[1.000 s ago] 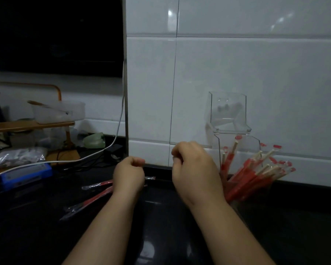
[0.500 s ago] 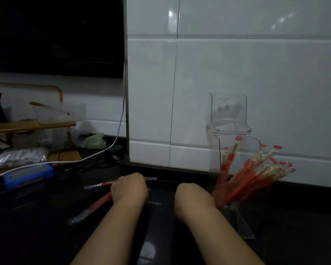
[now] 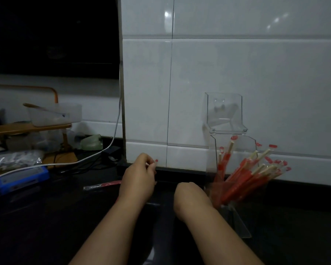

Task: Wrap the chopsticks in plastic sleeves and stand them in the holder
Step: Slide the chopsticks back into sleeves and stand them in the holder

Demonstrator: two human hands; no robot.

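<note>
My left hand [image 3: 139,176] is lifted off the dark counter, and its fingertips pinch a thin piece with a small red tip [image 3: 156,161]; the rest of that piece is hidden behind the hand. My right hand [image 3: 189,196] sits low on the counter just left of the holder. Its fingers are bent away from the camera, so what they hold is hidden. A clear acrylic holder [image 3: 235,142] stands against the white tiles with its lid up. Several chopsticks in red sleeves [image 3: 246,178] stand in it and fan to the right. One red plastic sleeve [image 3: 103,185] lies flat left of my left hand.
At the far left are a blue box [image 3: 21,178], a white cable [image 3: 96,155], a foil bag [image 3: 11,161] and a wooden rack with a clear tub [image 3: 55,114]. A tiled wall [image 3: 237,73] closes the back. The black counter [image 3: 46,226] stretches in front.
My left hand has risen from the counter with a red-tipped piece pinched in it. Only one of the two red pieces remains lying at the left. My right hand dropped low beside the holder.
</note>
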